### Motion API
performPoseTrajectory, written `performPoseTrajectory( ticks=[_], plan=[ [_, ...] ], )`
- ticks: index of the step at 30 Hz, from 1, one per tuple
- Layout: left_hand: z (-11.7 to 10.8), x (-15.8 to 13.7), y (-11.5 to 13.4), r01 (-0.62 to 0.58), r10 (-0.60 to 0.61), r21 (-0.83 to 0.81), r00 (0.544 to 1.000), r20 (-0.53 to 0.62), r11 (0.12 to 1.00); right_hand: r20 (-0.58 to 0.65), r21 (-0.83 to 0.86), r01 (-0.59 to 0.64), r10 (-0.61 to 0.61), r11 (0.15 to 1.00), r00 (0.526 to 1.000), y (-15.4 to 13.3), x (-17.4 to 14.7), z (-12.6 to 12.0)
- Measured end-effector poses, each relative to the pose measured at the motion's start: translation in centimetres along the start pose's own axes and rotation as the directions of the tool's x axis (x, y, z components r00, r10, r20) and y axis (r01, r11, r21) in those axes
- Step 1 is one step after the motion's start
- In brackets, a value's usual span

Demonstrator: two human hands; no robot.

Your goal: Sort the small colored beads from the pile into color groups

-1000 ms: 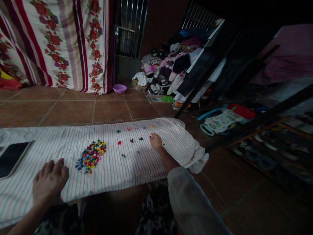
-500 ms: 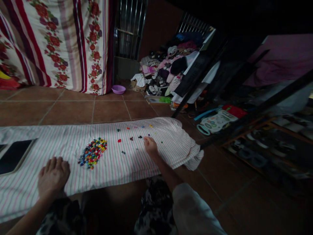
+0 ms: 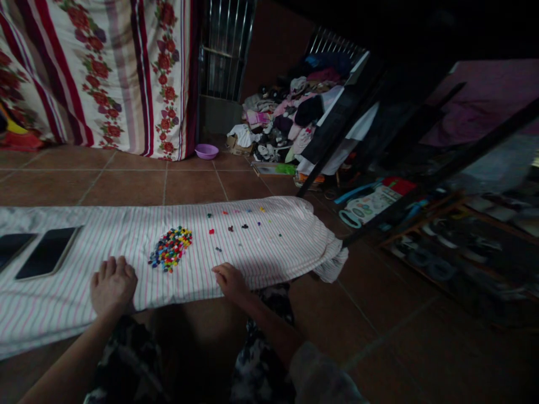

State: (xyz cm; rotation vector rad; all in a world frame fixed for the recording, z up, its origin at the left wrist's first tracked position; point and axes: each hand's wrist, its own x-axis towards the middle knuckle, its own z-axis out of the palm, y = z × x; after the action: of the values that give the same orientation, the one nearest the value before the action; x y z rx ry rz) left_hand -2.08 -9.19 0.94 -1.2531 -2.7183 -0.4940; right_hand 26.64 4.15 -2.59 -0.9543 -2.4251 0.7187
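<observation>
A pile of small multicoloured bead-like pieces (image 3: 172, 248) lies on the striped cloth (image 3: 168, 297). My left hand (image 3: 113, 285) rests palm down on the cloth to the left of the pile, fingers stretched out, holding nothing. My right hand (image 3: 231, 281) is over the near edge of the cloth, right of the pile, with its fingers pinched together. Whatever is between those fingertips is too small to make out. Beyond it are little groups of pieces sorted by colour, among them a red group (image 3: 211, 231), a brown group (image 3: 230, 228), a black group (image 3: 245, 226) and a grey group (image 3: 218, 249).
Two dark-screened phones, one a larger phone (image 3: 48, 253), lie at the left of the cloth. A purple basin (image 3: 206, 151) stands on the tiled floor (image 3: 126, 186). Behind are a floral curtain (image 3: 138, 78) and a heap of clothes (image 3: 290, 112). A shoe rack (image 3: 421, 247) is at right.
My right hand has drawn back from the small groups toward me and to the left. The view has shifted slightly; my left hand still lies flat on the cloth.
</observation>
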Motion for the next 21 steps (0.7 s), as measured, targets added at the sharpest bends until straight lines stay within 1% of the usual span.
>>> performPoseTrajectory(
  ticks=[3, 7, 11, 14, 21],
  plan=[
    [0.3, -0.3, 0.4, 0.044, -0.041, 0.069, 0.998, -0.040, 0.997, 0.024, -0.027, 0.006, -0.005, 1.000, 1.000, -0.5, 0.3, 0.0],
    [0.8, -0.5, 0.5, 0.071, -0.067, 0.084, 0.997, -0.047, 0.994, 0.033, -0.023, 0.022, -0.021, 1.000, 0.999, -1.1, 1.0, -0.2],
    [1.3, -0.3, 0.3, 0.092, -0.086, 0.097, 0.994, -0.065, 0.991, 0.044, -0.024, -0.004, 0.005, 1.000, 0.999, -1.6, 1.9, 0.0],
    [1.6, -0.2, 0.1, 0.109, -0.104, 0.098, 0.993, -0.061, 0.989, 0.050, -0.020, 0.006, -0.005, 1.000, 0.999, -2.1, 2.7, 0.6],
    [2.2, -0.1, -0.1, 0.114, -0.107, 0.064, 0.988, -0.112, 0.991, 0.067, 0.029, 0.090, -0.091, 0.996, 0.994, -3.1, 5.3, 2.7]
  ],
)
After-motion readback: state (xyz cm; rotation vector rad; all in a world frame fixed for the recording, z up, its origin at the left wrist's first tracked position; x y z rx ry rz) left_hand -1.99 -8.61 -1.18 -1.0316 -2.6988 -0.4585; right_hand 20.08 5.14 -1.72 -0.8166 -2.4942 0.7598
